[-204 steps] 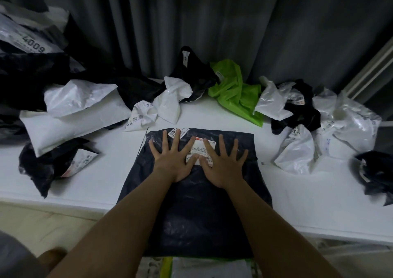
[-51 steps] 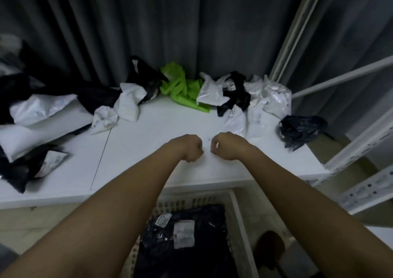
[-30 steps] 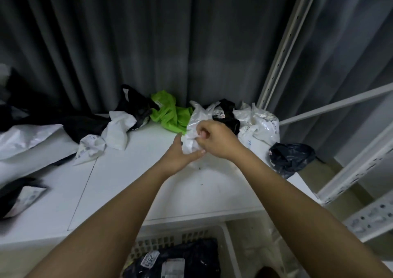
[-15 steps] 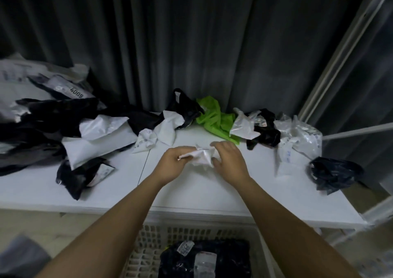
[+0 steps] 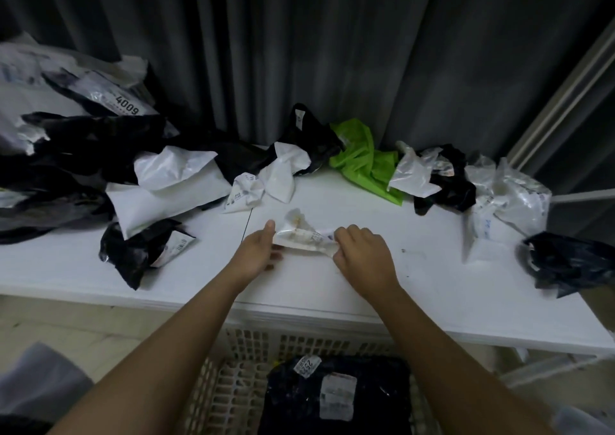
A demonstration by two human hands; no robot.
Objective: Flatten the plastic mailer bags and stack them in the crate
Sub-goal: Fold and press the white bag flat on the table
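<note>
Small white mailer (image 5: 304,240) now down at table (image 5: 432,288) centre — half second ago still bunched. Left hand (image 5: 258,253) and right hand (image 5: 361,256) pinch ends, stretching. Black mailer (image 5: 336,398) already in crate (image 5: 233,384) — next flattening begun.

You're in a parcel-sorting storeroom: labelled mailer bags (image 5: 173,181) heap the white table (image 5: 432,288) by metal shelving (image 5: 562,101), frame right.

Single head-worn wide-angle view, looking forward and down, close over a white table (image 5: 432,301) edge, dark curtain (image 5: 299,51) behind.
</note>
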